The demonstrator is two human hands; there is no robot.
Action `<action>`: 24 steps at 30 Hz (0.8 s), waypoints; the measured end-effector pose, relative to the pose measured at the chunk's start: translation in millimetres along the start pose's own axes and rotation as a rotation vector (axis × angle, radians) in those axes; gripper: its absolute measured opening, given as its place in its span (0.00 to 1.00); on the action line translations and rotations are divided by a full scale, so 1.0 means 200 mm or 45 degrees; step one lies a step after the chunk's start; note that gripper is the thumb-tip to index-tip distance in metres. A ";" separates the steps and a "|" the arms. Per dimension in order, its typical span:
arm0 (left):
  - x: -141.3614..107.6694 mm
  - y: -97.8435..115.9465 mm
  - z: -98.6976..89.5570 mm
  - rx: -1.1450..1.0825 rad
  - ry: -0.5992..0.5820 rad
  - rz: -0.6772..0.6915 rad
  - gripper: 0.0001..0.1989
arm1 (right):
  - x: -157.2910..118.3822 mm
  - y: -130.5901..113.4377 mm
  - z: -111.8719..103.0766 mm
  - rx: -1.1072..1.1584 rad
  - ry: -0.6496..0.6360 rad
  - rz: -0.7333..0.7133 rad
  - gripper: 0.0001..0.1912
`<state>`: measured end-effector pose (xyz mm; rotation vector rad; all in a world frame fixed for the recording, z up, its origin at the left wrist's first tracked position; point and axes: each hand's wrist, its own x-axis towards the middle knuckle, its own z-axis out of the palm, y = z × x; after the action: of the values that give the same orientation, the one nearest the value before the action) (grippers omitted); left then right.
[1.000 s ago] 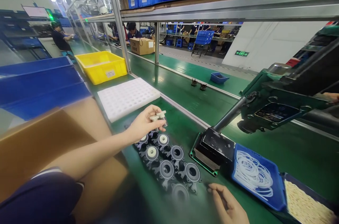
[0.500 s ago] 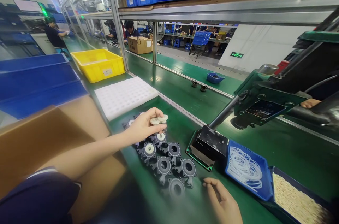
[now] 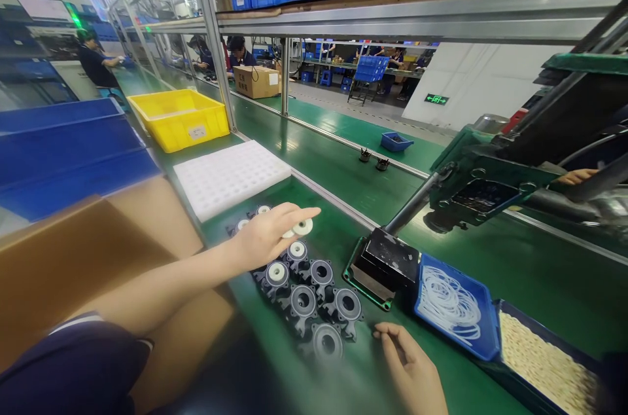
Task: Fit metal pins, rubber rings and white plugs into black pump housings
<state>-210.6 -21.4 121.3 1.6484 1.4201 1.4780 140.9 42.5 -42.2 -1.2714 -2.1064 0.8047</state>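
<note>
My left hand (image 3: 265, 235) is over the black housings, its index finger stretched out to the right. Cream-coloured round discs with a centre hole (image 3: 303, 226) are held in its fingers, partly hidden by them. Below is a cluster of black ring-shaped housings (image 3: 303, 301). Some carry a cream disc in the centre, such as the seated disc (image 3: 277, 272); the nearer ones show a bare ring. My right hand (image 3: 412, 362) rests on the green bench to the right of the housings, fingers curled and tips drawn together. Whatever may be between those tips is too small to see.
A press-like fixture with a black base (image 3: 390, 259) stands at right. Beside it are a blue tray of white rings (image 3: 417, 307) and a bin of small cream parts (image 3: 544, 356). A white foam tray (image 3: 230, 176) and yellow bin (image 3: 179, 133) lie behind; a cardboard box (image 3: 88, 238) is left.
My left index finger has straightened out to the right, and the discs in that hand have tilted, showing a face with a hole. My right hand stays nearly still.
</note>
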 end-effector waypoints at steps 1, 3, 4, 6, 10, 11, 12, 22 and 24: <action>0.01 0.00 0.01 0.019 -0.028 -0.039 0.21 | 0.00 0.00 0.00 0.006 -0.008 0.000 0.16; 0.01 -0.03 0.03 -0.036 -0.072 -0.202 0.18 | 0.00 -0.01 0.00 0.029 -0.032 -0.004 0.15; 0.01 -0.06 0.05 -0.094 -0.097 -0.308 0.18 | 0.00 -0.01 0.00 0.041 -0.045 -0.004 0.15; 0.00 -0.13 0.09 -0.188 -0.149 -0.479 0.20 | 0.00 -0.02 0.00 0.059 -0.056 -0.001 0.15; -0.04 -0.27 0.21 -0.239 -0.292 -0.562 0.22 | 0.00 -0.05 0.00 0.066 -0.030 0.001 0.14; -0.05 -0.29 0.24 -0.243 -0.329 -0.560 0.22 | 0.00 -0.06 0.00 0.062 -0.022 0.000 0.14; -0.05 -0.30 0.27 -0.222 -0.354 -0.542 0.22 | 0.00 -0.07 0.00 0.056 -0.017 0.001 0.14; -0.13 -0.18 0.32 0.033 -0.378 -0.432 0.16 | -0.01 -0.08 0.01 0.065 -0.035 0.008 0.11; -0.20 -0.20 0.35 -0.129 -0.376 -0.574 0.13 | -0.01 -0.08 0.01 0.065 -0.040 0.010 0.11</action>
<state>-155.2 -26.4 51.4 1.3084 1.4057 0.9916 130.6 34.3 -31.9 -1.2483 -2.0935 0.8817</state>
